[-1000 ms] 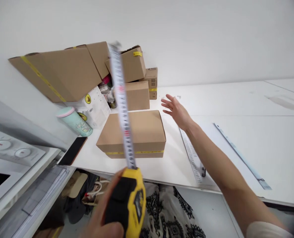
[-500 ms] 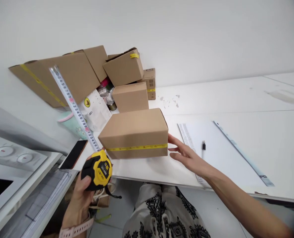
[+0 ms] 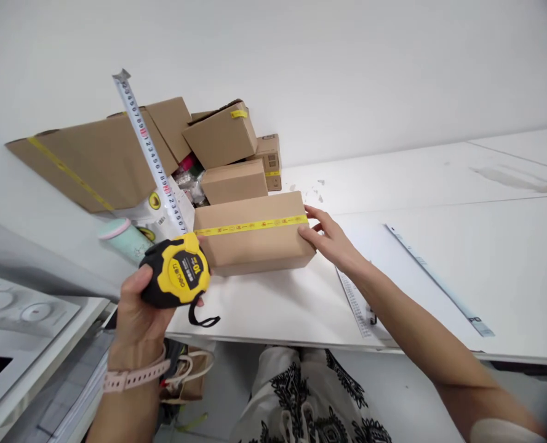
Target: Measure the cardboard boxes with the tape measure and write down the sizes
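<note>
My left hand (image 3: pixel 139 301) is wrapped round a yellow and black tape measure (image 3: pixel 178 271). Its white blade (image 3: pixel 148 151) sticks out up and away, with a bent metal hook at the tip. A closed cardboard box (image 3: pixel 255 240) with yellow tape along one face is tilted over the near side of the table. My right hand (image 3: pixel 331 240) grips the box's right end, thumb on the taped face and fingers behind the edge. The tape measure's body overlaps the box's left end; whether my left fingertips touch the box is hard to see.
Several other cardboard boxes (image 3: pixel 222 135) are piled against the wall. A mint tumbler (image 3: pixel 124 239) stands at the left, near a white appliance (image 3: pixel 15 311). White sheets and a pale blue strip (image 3: pixel 439 280) lie on the white table (image 3: pixel 508 258), with a pen (image 3: pixel 372 318) partly behind my right arm.
The box has tipped so its taped face turns upward, and my right hand has closed on its right end. My left hand and the tape measure have risen, the blade standing steeper.
</note>
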A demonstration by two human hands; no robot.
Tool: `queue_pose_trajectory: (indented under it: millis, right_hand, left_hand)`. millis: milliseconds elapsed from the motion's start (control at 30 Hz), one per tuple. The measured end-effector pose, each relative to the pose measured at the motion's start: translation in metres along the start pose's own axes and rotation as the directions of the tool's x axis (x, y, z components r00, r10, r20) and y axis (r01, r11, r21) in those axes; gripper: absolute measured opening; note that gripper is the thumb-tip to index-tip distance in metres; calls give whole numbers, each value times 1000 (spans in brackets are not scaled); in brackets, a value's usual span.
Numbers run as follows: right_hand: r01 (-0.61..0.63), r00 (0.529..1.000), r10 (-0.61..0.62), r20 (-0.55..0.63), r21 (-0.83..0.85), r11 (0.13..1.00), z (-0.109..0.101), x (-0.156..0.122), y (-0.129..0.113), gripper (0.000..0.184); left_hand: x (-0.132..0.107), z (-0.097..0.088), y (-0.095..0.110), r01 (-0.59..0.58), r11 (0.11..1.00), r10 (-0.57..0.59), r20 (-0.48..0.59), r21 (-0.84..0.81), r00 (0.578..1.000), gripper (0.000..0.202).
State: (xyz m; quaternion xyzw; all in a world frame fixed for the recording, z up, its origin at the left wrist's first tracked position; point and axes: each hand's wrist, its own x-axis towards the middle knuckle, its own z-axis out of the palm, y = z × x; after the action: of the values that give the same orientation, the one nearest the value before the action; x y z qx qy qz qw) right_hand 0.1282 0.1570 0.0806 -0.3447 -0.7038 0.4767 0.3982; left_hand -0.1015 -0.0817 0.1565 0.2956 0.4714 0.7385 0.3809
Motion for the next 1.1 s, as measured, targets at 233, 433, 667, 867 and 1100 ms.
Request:
queue_pose_trajectory:
  millis: [233,433,667,867,1100]
  right_hand:
    - [-27,998,31,-58,73,997,13,71,16,71]
    - [129,985,-121,-123,54,990,2,102,17,46]
    - [105,993,-103,-53,42,994,10,135,0,27]
    - [-53,998,50,40,59,997,27,152,-4,13]
    - [-139,990,140,-14,66,988,33,163,0,18]
  left_hand:
    - [-58,61,-30,561,828,-553,142,-16,821,60]
    - [-74,81,-45,771,635,-750,271,38,604,61]
    - [-57,105,-45,749,660,-736,258,67,625,63]
    - [-48,113,-50,745,659,-735,299,104,608,64]
    - [-51,113,-42,782,619,-751,347,74,561,66]
